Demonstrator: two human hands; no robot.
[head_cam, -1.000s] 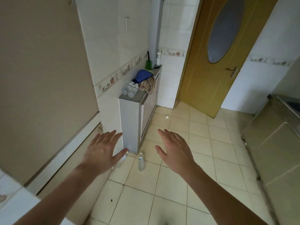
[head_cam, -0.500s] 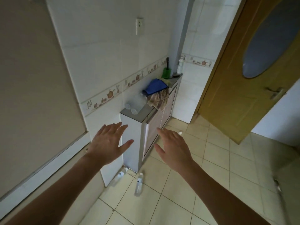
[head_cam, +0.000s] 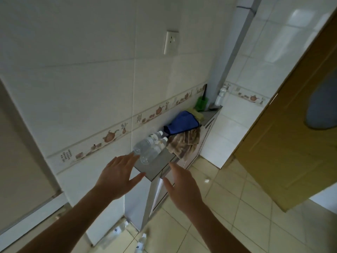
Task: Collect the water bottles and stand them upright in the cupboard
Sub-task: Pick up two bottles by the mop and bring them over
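Two clear water bottles [head_cam: 148, 147] lie on their sides on the near end of the low grey cupboard's top [head_cam: 156, 168], against the tiled wall. My left hand [head_cam: 118, 177] is spread open just short of their bases, holding nothing. My right hand [head_cam: 182, 187] hovers open over the cupboard's front corner. Down on the floor at the cupboard's foot lie two more bottles, one against the wall [head_cam: 116, 231] and one on the tiles [head_cam: 141, 242].
A blue cloth [head_cam: 182, 123] and a brown towel [head_cam: 184, 144] lie on the cupboard top behind the bottles. Further back stand a green holder [head_cam: 201, 103] and a white bottle [head_cam: 219, 97]. A yellow wooden door [head_cam: 291, 134] hangs open at the right.
The view has closed in on the cupboard. Both open hands have risen from floor height to the level of the cupboard top, the left one nearing the lying bottles.
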